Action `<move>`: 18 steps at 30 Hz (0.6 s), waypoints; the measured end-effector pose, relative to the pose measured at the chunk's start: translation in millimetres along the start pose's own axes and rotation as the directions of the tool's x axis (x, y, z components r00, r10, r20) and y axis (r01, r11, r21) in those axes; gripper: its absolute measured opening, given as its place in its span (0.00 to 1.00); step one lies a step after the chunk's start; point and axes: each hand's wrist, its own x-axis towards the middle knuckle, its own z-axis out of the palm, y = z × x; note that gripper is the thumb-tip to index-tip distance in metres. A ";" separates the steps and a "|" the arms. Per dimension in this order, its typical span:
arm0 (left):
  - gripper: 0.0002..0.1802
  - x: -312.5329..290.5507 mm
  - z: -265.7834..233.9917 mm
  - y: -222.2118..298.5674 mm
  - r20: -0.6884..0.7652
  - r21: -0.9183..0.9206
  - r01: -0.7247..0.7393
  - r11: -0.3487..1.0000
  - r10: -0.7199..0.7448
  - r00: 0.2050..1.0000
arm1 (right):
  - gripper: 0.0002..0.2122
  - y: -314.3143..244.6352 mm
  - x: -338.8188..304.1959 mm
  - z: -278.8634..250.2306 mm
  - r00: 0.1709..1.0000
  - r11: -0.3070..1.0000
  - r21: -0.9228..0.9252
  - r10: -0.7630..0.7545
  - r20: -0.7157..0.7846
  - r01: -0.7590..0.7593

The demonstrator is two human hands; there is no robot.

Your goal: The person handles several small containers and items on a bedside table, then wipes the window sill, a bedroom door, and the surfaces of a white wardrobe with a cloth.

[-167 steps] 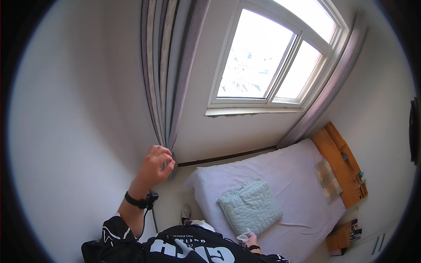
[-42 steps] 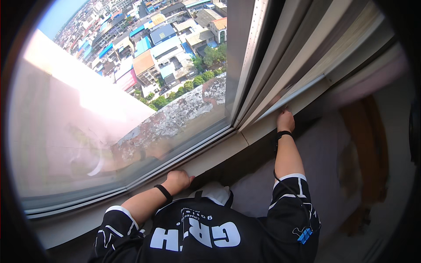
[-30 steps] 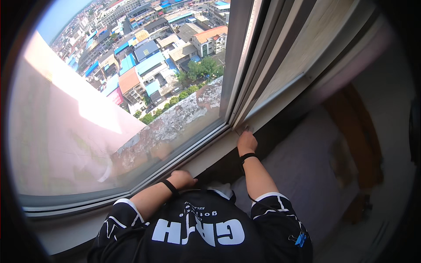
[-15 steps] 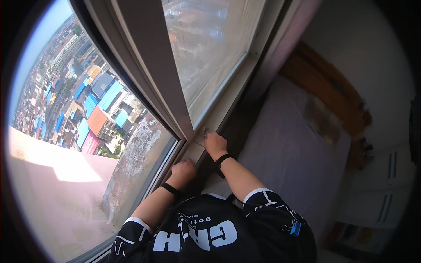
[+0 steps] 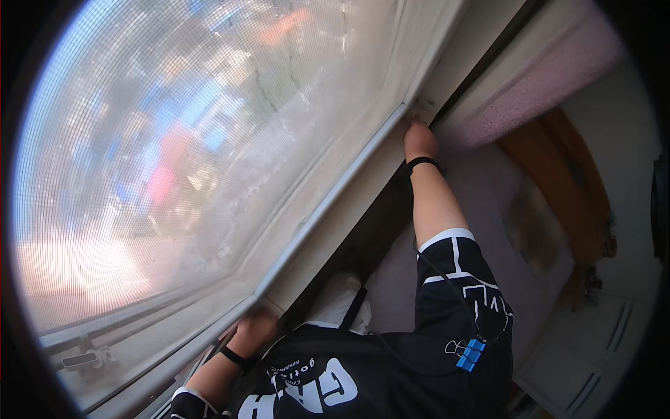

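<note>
A window with a fine mesh screen fills the left side, and a pale inner sill runs along its frame. Reaching far along that sill, my right hand is closed near the window's far lower corner. Its fingertips blur there, and whatever they hold is too small to make out. Close to my body, my left hand rests curled at the near end of the sill, beside the frame. Its fingers are partly hidden and in shadow. Both wrists wear black bands.
A small pale fitting sits on the frame at lower left. A pink curtain hangs beyond my right hand. On the right are a bed with a light cover, its wooden headboard and white cabinets.
My right hand has moved away along the sill to the far corner. My left hand has shifted slightly nearer and left. The screen now covers the opening that showed the rooftops plainly.
</note>
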 end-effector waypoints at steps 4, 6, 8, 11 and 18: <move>0.22 -10.1 13.5 -3.4 -0.051 0.055 0.034 0.998 -0.031 0.998 | 0.15 6.6 32.4 -1.6 0.994 0.998 -0.021 -0.060 0.088 0.062; 0.22 -6.8 12.4 -5.8 -0.015 0.033 0.058 0.998 -0.057 0.998 | 0.16 5.1 25.5 0.0 0.994 0.996 0.016 -0.086 0.063 0.085; 0.22 -7.0 12.3 -5.5 -0.044 0.069 0.033 0.997 -0.030 0.999 | 0.17 -3.1 12.5 -3.9 0.994 0.993 0.052 -0.107 0.021 0.106; 0.25 -10.9 10.5 -8.6 -0.033 0.124 -0.018 0.992 0.022 0.999 | 0.20 -15.1 -31.1 -12.5 0.979 0.993 -0.080 -0.076 0.188 0.093; 0.27 -37.2 -4.4 -2.9 0.089 -0.210 0.057 0.976 -0.039 0.995 | 0.26 -65.9 -247.0 -13.2 0.926 0.954 -0.049 -0.272 0.261 0.294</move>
